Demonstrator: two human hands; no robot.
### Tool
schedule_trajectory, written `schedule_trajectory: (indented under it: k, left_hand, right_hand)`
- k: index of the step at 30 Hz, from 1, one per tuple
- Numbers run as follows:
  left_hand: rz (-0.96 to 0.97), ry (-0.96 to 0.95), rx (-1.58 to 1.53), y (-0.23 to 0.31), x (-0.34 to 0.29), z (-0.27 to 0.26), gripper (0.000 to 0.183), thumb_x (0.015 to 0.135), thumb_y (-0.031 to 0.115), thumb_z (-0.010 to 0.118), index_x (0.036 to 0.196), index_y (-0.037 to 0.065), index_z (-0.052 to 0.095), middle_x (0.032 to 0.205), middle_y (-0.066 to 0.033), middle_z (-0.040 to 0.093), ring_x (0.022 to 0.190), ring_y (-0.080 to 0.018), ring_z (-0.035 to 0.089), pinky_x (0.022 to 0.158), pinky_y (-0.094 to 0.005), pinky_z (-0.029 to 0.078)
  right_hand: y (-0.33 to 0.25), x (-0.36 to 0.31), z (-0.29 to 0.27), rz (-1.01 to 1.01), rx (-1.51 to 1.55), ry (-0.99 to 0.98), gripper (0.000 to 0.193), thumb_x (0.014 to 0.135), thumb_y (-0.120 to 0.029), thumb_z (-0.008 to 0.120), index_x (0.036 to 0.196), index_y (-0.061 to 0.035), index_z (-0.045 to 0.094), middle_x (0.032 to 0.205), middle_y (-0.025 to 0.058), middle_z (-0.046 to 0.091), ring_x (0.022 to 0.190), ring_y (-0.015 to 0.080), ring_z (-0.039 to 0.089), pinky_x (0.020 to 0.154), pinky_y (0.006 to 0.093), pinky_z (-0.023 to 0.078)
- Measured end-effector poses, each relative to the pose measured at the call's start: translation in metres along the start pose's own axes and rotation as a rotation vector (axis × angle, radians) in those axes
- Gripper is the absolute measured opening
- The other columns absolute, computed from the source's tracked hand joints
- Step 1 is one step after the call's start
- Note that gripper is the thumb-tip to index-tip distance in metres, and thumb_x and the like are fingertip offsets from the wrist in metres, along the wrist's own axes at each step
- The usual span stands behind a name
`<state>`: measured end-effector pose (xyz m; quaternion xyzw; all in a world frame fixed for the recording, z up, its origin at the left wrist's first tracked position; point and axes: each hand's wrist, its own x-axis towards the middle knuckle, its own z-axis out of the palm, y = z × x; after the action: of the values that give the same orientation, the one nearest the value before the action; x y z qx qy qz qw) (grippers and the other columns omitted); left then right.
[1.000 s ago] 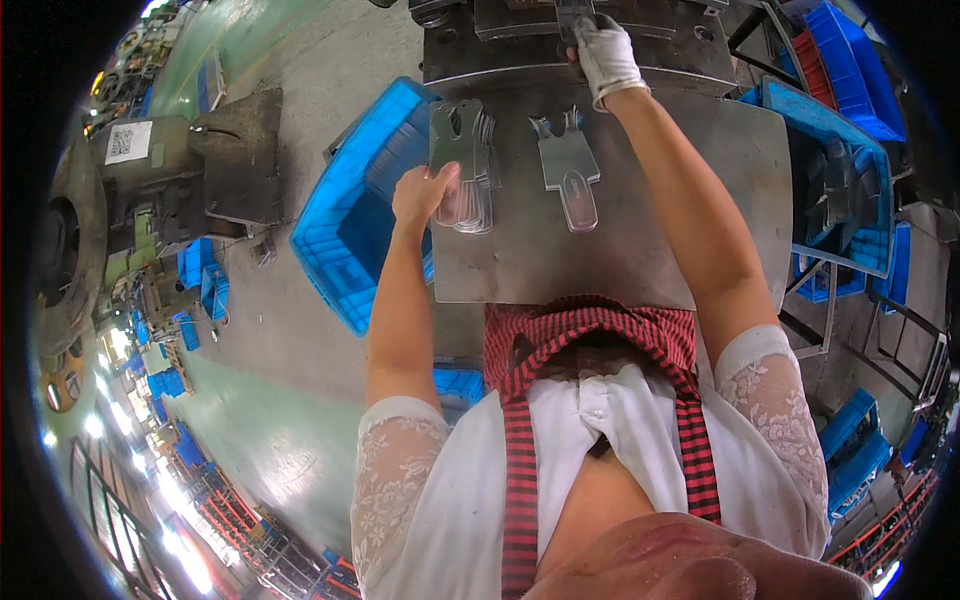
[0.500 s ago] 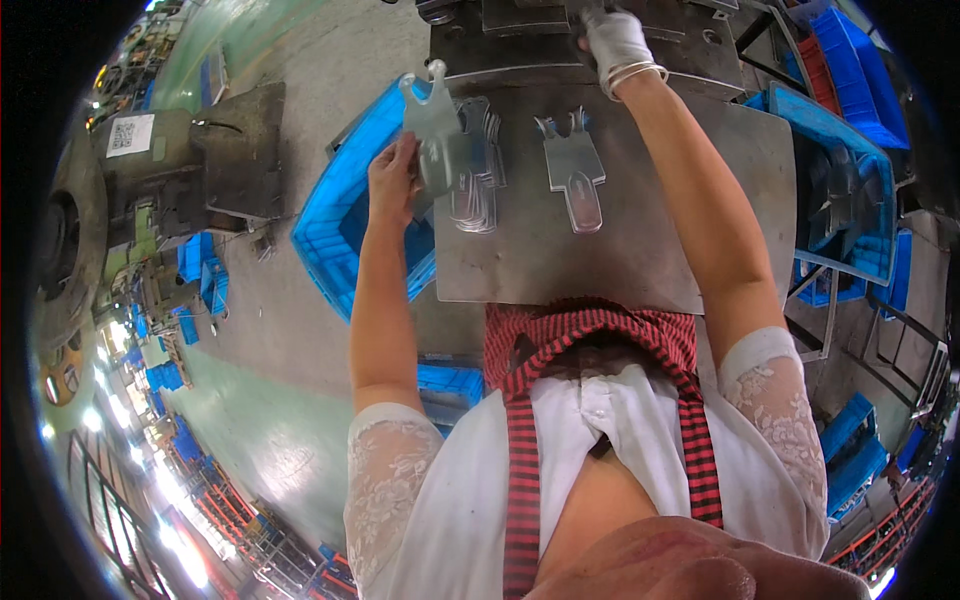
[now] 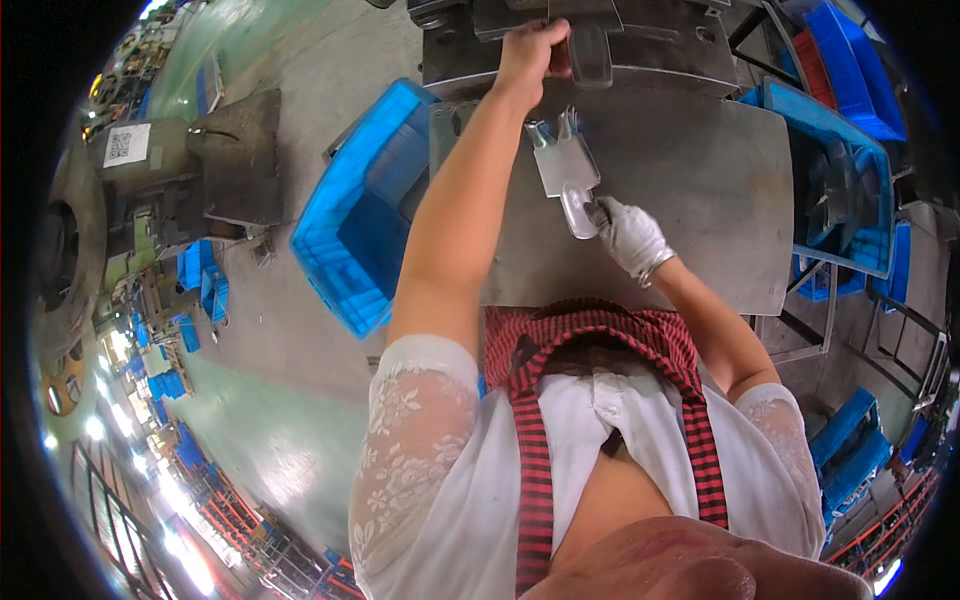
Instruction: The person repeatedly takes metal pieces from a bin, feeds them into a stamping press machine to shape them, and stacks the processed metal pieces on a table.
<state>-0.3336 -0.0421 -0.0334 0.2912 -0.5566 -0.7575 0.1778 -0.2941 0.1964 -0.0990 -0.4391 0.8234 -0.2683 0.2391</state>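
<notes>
Plates [image 3: 566, 165] touching right hand [image 3: 634, 240] (gloved), left hand [image 3: 530, 62] beside another plate [image 3: 592, 58]

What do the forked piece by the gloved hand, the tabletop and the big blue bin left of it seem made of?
Forked piece: probably bare sheet metal, smooth, given its grey sheen and bright highlights. Tabletop: likely metal plate, perhaps steel, dull, with brownish-grey smudges. Blue bin: apparently moulded plastic, slightly glossy, judging by its uniform colour and panelled walls.

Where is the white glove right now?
In the head view, the white glove is right of centre, on the right hand over the table, by the forked part's rounded end; the left hand is further up.
</notes>
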Motion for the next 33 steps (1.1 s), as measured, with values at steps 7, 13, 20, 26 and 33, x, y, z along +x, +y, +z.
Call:
schedule_trajectory:
  k: [7, 13, 20, 26, 33]
  left_hand:
    - [-0.019, 0.221, 0.201, 0.009, 0.052, 0.010, 0.024, 0.075, 0.024, 0.061, 0.083, 0.001, 0.061, 0.069, -0.0096, 0.058, 0.056, -0.0191, 0.053, 0.048, -0.0330, 0.040]
    - [0.216, 0.236, 0.704, 0.012, 0.009, -0.032, 0.023, 0.077, 0.024, 0.060, 0.086, 0.003, 0.061, 0.074, -0.0077, 0.060, 0.061, -0.0168, 0.055, 0.053, -0.0296, 0.042]
    - [-0.193, -0.208, 0.862, -0.065, -0.090, -0.087, 0.026, 0.079, 0.028, 0.060, 0.082, 0.003, 0.059, 0.069, -0.0023, 0.060, 0.055, -0.0096, 0.053, 0.050, -0.0233, 0.042]
    - [-0.153, 0.033, 0.702, -0.067, -0.105, -0.078, 0.027, 0.078, 0.025, 0.062, 0.080, -0.001, 0.057, 0.066, -0.0032, 0.058, 0.053, -0.0076, 0.051, 0.045, -0.0201, 0.040]
    - [-0.110, -0.066, 0.590, -0.073, -0.098, -0.059, 0.025, 0.075, 0.021, 0.066, 0.077, -0.001, 0.056, 0.060, -0.0037, 0.054, 0.049, -0.0089, 0.051, 0.046, -0.0221, 0.043]
  right_hand:
    - [-0.031, 0.135, -0.082, 0.156, 1.022, 0.334, 0.033, 0.082, -0.025, 0.053, 0.105, -0.0011, 0.050, 0.081, 0.0135, 0.059, 0.065, 0.0267, 0.056, 0.063, 0.0348, 0.045]
    - [-0.026, 0.185, -0.071, 0.168, 0.991, 0.528, 0.024, 0.084, -0.024, 0.050, 0.095, -0.0039, 0.057, 0.070, 0.0020, 0.056, 0.052, 0.0081, 0.048, 0.046, 0.0222, 0.038]
    - [0.006, 0.215, -0.082, -0.002, 0.433, 0.312, 0.024, 0.083, -0.021, 0.050, 0.093, 0.0005, 0.055, 0.084, 0.0127, 0.060, 0.079, 0.0257, 0.055, 0.071, 0.0313, 0.043]
    - [-0.015, 0.173, -0.071, 0.071, 0.646, 0.530, 0.030, 0.086, -0.023, 0.046, 0.100, 0.0020, 0.055, 0.095, 0.0159, 0.060, 0.087, 0.0281, 0.055, 0.075, 0.0327, 0.042]
    - [0.008, 0.090, -0.058, 0.101, 0.973, 0.357, 0.023, 0.089, -0.022, 0.045, 0.104, -0.0057, 0.051, 0.057, -0.0011, 0.047, 0.043, 0.0052, 0.039, 0.036, 0.0202, 0.030]
